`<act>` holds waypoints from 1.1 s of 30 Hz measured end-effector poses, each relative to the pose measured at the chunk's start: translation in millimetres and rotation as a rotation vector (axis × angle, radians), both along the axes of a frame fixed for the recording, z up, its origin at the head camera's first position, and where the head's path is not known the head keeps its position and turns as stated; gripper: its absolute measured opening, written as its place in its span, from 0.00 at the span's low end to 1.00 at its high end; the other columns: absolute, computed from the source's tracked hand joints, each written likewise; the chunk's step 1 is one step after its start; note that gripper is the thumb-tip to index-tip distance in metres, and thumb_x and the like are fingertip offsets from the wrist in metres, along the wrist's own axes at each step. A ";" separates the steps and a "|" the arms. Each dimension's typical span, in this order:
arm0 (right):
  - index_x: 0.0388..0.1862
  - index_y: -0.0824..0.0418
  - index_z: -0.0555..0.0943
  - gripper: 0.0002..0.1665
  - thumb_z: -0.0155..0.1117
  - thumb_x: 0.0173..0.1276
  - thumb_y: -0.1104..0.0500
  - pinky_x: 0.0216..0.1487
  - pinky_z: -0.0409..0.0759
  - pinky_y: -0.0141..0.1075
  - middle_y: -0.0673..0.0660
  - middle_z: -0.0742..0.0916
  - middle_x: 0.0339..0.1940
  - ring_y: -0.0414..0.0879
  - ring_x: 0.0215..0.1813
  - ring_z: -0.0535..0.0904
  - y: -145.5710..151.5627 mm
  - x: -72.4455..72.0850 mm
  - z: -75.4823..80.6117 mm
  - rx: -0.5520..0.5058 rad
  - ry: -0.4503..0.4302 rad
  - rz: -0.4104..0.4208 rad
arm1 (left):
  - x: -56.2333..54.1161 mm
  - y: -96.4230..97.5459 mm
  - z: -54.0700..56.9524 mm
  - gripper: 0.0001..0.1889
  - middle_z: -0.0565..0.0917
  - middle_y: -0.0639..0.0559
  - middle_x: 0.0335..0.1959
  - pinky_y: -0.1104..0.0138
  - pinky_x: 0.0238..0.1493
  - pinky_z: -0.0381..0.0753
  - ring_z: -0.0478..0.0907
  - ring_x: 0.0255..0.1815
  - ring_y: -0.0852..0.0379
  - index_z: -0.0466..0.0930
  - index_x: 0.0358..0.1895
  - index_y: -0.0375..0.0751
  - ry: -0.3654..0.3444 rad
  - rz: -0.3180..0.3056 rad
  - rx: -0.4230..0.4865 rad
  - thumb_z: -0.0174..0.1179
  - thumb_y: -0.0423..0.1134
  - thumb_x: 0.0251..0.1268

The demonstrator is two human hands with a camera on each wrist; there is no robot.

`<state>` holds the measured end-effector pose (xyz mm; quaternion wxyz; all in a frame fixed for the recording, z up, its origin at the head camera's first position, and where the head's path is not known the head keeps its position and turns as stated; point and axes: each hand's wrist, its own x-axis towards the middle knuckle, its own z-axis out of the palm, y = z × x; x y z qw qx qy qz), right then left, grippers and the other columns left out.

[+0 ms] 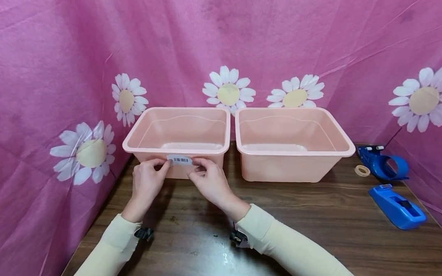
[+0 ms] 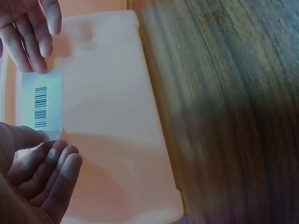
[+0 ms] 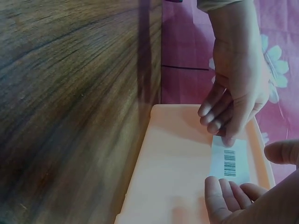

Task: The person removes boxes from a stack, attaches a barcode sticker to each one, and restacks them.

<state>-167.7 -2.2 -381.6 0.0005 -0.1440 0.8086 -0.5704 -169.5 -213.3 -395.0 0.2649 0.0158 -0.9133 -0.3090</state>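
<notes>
A small white barcode label (image 1: pixel 180 159) is held against the front wall of the left pink bin (image 1: pixel 134 151), just below the rim. My left hand (image 1: pixel 148 180) pinches the label's left end, thumb on its printed face and fingers curled behind. At the other end, the fingertips of my right hand (image 1: pixel 212 183) touch the label's edge. In the right wrist view the right thumb (image 3: pixel 281 152) stands apart from those fingers. Dark bars on the label (image 2: pixel 41 106) face outward in the left wrist view.
A second pink bin (image 1: pixel 281 168) stands close to the right. Farther right on the wooden table (image 1: pixel 306 225) are a blue tape dispenser (image 1: pixel 398 208), another blue dispenser-like tool (image 1: pixel 385 166) and a small tan tape roll (image 1: pixel 362 171). Pink flowered cloth (image 1: pixel 180 45) hangs behind.
</notes>
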 end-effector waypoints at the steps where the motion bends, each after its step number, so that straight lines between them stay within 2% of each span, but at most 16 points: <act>1: 0.69 0.66 0.87 0.26 0.74 0.74 0.59 0.64 0.92 0.51 0.63 0.92 0.62 0.57 0.61 0.91 0.5 0.2 -0.8 -0.003 0.003 0.000 | 0.0 -0.7 -0.4 0.11 0.96 0.41 0.37 0.38 0.46 0.87 0.92 0.43 0.33 0.97 0.41 0.37 -0.007 -0.003 -0.004 0.73 0.42 0.74; 5: 0.69 0.66 0.87 0.25 0.73 0.75 0.59 0.67 0.91 0.51 0.64 0.92 0.63 0.57 0.62 0.91 3.2 2.0 -4.0 -0.033 -0.002 -0.016 | 1.9 -4.5 -3.7 0.13 0.96 0.42 0.35 0.41 0.42 0.86 0.92 0.40 0.35 0.97 0.38 0.38 -0.048 -0.024 -0.018 0.73 0.45 0.76; 7: 0.68 0.66 0.87 0.24 0.72 0.75 0.60 0.68 0.91 0.51 0.64 0.93 0.62 0.56 0.61 0.92 4.6 4.2 -5.4 -0.053 -0.013 -0.027 | 3.6 -5.5 -5.8 0.13 0.96 0.44 0.32 0.46 0.39 0.86 0.91 0.36 0.39 0.97 0.37 0.39 -0.069 -0.058 -0.026 0.74 0.45 0.77; 10: 0.68 0.65 0.88 0.23 0.69 0.77 0.62 0.69 0.90 0.50 0.62 0.93 0.63 0.56 0.62 0.92 5.4 8.1 -7.4 -0.056 -0.022 -0.018 | 7.8 -3.3 -7.1 0.10 0.95 0.49 0.31 0.58 0.38 0.83 0.87 0.32 0.50 0.97 0.38 0.41 -0.091 -0.166 -0.013 0.73 0.43 0.78; 13: 0.69 0.63 0.88 0.23 0.68 0.79 0.60 0.69 0.90 0.50 0.60 0.93 0.66 0.55 0.65 0.92 2.1 9.3 -9.3 -0.033 -0.012 0.032 | 12.7 3.9 -5.0 0.07 0.96 0.50 0.36 0.68 0.41 0.83 0.85 0.35 0.61 0.97 0.44 0.41 -0.096 -0.296 0.063 0.72 0.40 0.79; 16: 0.72 0.64 0.86 0.24 0.66 0.80 0.60 0.72 0.89 0.51 0.61 0.91 0.69 0.56 0.69 0.90 -4.3 6.6 -9.7 -0.045 -0.001 0.074 | 14.5 12.9 -2.3 0.08 0.97 0.47 0.44 0.74 0.44 0.83 0.85 0.41 0.67 0.96 0.51 0.41 -0.079 -0.349 0.145 0.70 0.38 0.81; 21: 0.74 0.66 0.84 0.27 0.63 0.78 0.63 0.76 0.85 0.49 0.63 0.89 0.73 0.57 0.73 0.86 -11.7 -1.1 -7.9 -0.070 0.007 0.076 | 10.4 18.9 -2.2 0.10 0.96 0.42 0.51 0.83 0.46 0.81 0.86 0.45 0.70 0.94 0.56 0.38 -0.050 -0.319 0.228 0.69 0.36 0.81; 26: 0.71 0.66 0.86 0.27 0.64 0.76 0.61 0.76 0.86 0.49 0.61 0.91 0.70 0.58 0.71 0.88 -7.5 -5.7 -8.3 -0.039 0.010 0.043 | 7.6 10.6 -5.1 0.11 0.94 0.38 0.55 0.87 0.49 0.79 0.83 0.48 0.76 0.93 0.57 0.35 -0.040 -0.281 0.268 0.69 0.35 0.80; 31: 0.73 0.63 0.85 0.26 0.67 0.78 0.61 0.77 0.85 0.52 0.60 0.90 0.72 0.59 0.72 0.87 4.0 -0.1 -8.0 -0.032 -0.032 0.012 | 10.4 0.7 -10.0 0.10 0.93 0.40 0.57 0.89 0.50 0.79 0.80 0.47 0.82 0.93 0.57 0.37 -0.031 -0.215 0.281 0.69 0.35 0.80; 33: 0.73 0.62 0.85 0.26 0.68 0.78 0.61 0.77 0.85 0.53 0.60 0.90 0.72 0.60 0.72 0.88 6.6 2.9 -7.8 -0.016 -0.037 0.013 | 11.6 -0.3 -11.4 0.10 0.94 0.40 0.56 0.89 0.49 0.78 0.80 0.46 0.82 0.94 0.56 0.37 -0.018 -0.213 0.281 0.69 0.34 0.80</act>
